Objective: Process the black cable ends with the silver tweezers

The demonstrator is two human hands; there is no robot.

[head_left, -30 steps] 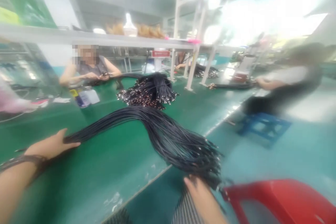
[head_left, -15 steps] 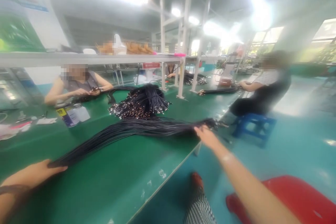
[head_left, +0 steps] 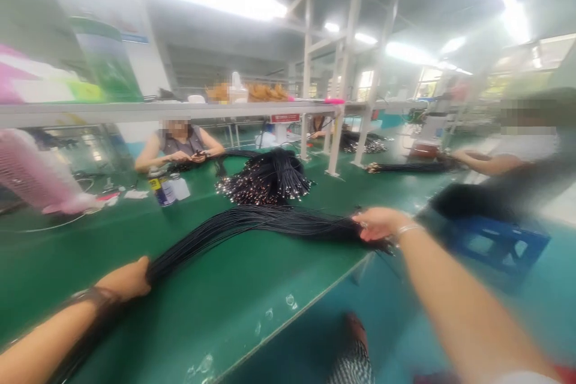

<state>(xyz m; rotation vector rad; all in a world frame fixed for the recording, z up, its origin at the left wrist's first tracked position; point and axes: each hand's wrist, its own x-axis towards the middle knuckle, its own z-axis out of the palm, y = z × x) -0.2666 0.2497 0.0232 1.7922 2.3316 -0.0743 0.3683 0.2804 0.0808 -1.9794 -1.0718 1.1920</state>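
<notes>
A long bundle of thin black cables (head_left: 265, 220) stretches across the green table, bowed upward in its middle. My left hand (head_left: 128, 279) is closed round it at the left, and the cables trail on under my forearm. Near the bundle's right end, by the table edge, my right hand (head_left: 378, 223) grips it with fingers curled around the cables; the fingertips are partly hidden. Just beyond lies a heaped pile of black cables (head_left: 270, 175) with shiny metal ends.
A spray can (head_left: 161, 188) and a white bottle (head_left: 180, 187) stand behind the bundle. A pink fan (head_left: 38, 171) is at the left. White shelf posts (head_left: 335, 141) rise from the table. Co-workers sit opposite and at right, near a blue stool (head_left: 499, 246).
The view has swung left, so things appear further right. My right hand has turned and wrapped over the bundle's end, and my left fingers have closed further round it.
</notes>
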